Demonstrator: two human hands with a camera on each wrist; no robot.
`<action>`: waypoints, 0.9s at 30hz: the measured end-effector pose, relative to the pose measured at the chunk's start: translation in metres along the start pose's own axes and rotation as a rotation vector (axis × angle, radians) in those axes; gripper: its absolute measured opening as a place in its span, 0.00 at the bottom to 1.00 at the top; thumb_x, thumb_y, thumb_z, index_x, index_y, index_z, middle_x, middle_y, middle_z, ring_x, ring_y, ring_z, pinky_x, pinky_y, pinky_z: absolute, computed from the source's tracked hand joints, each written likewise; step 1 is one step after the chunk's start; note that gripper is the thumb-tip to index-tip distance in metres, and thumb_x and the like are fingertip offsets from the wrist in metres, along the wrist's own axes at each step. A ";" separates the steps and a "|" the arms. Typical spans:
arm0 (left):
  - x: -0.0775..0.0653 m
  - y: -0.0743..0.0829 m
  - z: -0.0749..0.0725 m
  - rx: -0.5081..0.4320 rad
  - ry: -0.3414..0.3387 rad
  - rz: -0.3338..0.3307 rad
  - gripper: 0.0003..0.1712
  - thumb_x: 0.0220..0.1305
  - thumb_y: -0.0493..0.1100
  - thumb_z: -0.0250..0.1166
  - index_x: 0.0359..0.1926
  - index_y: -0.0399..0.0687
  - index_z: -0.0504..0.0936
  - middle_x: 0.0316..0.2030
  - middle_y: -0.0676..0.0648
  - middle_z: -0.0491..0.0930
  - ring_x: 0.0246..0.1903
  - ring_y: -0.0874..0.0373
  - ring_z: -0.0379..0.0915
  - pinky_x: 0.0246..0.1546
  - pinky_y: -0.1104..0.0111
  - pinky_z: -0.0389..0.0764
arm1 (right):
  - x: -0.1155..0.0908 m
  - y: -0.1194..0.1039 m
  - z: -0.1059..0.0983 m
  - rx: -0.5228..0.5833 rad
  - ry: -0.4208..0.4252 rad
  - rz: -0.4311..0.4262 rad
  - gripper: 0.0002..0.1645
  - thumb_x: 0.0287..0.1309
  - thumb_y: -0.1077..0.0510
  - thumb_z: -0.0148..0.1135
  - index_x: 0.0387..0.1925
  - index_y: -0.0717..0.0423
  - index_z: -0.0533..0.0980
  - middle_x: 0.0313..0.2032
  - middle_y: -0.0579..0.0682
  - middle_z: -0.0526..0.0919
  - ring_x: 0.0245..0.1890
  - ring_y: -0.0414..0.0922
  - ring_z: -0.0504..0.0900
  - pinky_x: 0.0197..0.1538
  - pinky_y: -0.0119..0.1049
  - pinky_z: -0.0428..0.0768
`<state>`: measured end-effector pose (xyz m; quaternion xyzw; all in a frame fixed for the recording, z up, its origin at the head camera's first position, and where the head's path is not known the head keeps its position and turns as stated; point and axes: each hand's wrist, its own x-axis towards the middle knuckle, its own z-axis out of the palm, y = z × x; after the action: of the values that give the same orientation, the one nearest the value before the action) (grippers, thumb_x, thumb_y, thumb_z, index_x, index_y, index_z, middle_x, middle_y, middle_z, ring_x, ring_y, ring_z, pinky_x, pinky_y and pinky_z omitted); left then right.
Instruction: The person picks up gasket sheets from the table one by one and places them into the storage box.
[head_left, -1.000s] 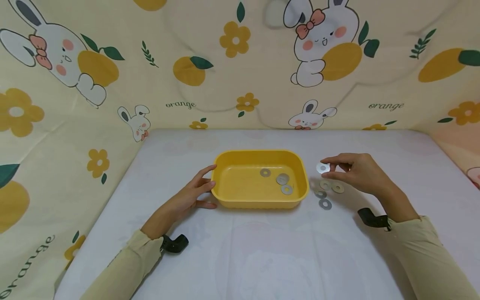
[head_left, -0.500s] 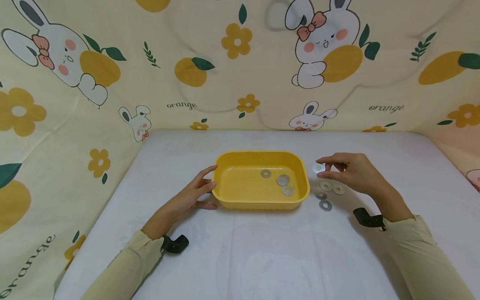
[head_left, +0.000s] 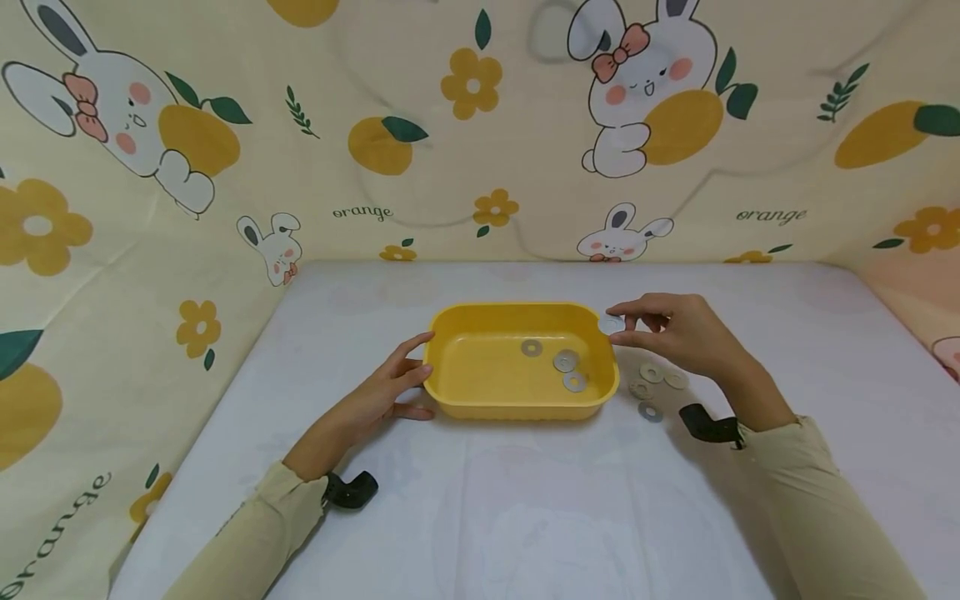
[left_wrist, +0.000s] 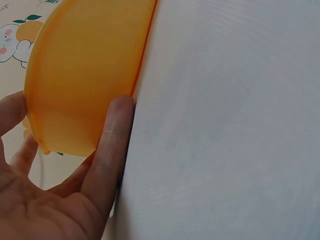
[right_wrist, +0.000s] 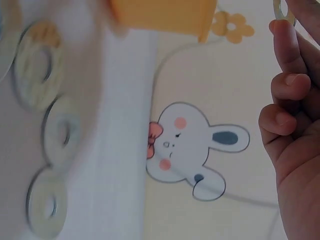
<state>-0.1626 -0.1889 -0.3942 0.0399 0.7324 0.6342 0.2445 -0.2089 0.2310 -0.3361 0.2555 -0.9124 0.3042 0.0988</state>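
Plainly, we see first the cream cloth (head_left: 555, 183), printed with rabbits, oranges and flowers, which rises behind the work and along both sides. Before it spreads the counter (head_left: 510, 500) under a pale, faintly creased covering. Two light khaki sleeves, the left (head_left: 251, 533) and the right (head_left: 825, 500), reach in from the near edge. Between them sits the yellow basin (head_left: 472, 358), upright on the counter, rectangular with rounded corners, its long side facing us. At its left end we find the left hand (head_left: 377, 390), its fingers spread and fairly straight; the fingertips touch the rim, and the left wrist view shows the thumb laid along the outer wall, low down by the counter. By the basin's far right corner is the right hand (head_left: 686, 333), raised above the counter, thumb and forefinger pinching a single washer and the other fingers curled in toward the palm. On each wrist we note a small black device, one on the left (head_left: 352, 490) and one on the right (head_left: 708, 425). Smallest are the flat, pale metal rings. The pinched washer (head_left: 606, 326) overlaps the basin's right rim in the head view, though we cannot tell whether they touch. A few washers (head_left: 561, 360) lie on the basin floor, toward its right half. Four loose washers (head_left: 643, 372) lie close together on the counter just right of the basin, near the right hand's shadow.
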 end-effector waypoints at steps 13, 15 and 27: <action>0.001 0.003 0.002 -0.008 -0.009 0.010 0.34 0.76 0.52 0.53 0.76 0.74 0.49 0.68 0.37 0.59 0.58 0.46 0.72 0.50 0.57 0.87 | 0.015 -0.019 0.011 0.117 0.017 -0.024 0.14 0.54 0.51 0.74 0.43 0.46 0.86 0.27 0.39 0.79 0.28 0.39 0.68 0.27 0.29 0.66; 0.001 0.000 0.003 -0.013 -0.010 0.004 0.35 0.76 0.52 0.53 0.76 0.74 0.49 0.68 0.37 0.60 0.58 0.46 0.72 0.50 0.57 0.87 | 0.013 -0.021 0.014 0.127 -0.003 -0.033 0.14 0.55 0.50 0.74 0.43 0.47 0.86 0.27 0.40 0.79 0.28 0.39 0.68 0.28 0.29 0.67; -0.001 -0.001 0.002 -0.016 0.003 0.005 0.34 0.76 0.53 0.54 0.76 0.75 0.50 0.67 0.39 0.61 0.57 0.47 0.73 0.49 0.56 0.87 | 0.017 -0.019 0.030 0.136 -0.047 -0.063 0.13 0.54 0.49 0.74 0.42 0.45 0.85 0.29 0.39 0.79 0.29 0.40 0.69 0.29 0.28 0.66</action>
<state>-0.1609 -0.1877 -0.3948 0.0386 0.7275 0.6408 0.2421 -0.2142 0.1929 -0.3451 0.2975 -0.8832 0.3559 0.0694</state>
